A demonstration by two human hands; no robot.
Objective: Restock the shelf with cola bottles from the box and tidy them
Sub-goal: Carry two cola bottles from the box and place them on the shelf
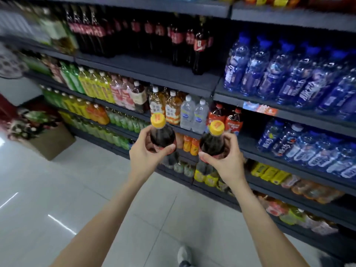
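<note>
1. We see left hand (143, 154) fingers curled round the left cola bottle (162, 136).
2. Right hand (226, 160) grips the right cola bottle (212, 143) likewise.
3. Both yellow-capped bottles are upright in the air before the shelf (154, 73).
4. That shelf holds cola at both ends, bare in the middle.

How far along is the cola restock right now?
Done: a row of cola bottles already stands on the upper shelf, with bare space in front. In hand: the left hand and right hand each grip a yellow-capped cola bottle. Left: shelve both, then tidy. The box isn't visible.
</note>
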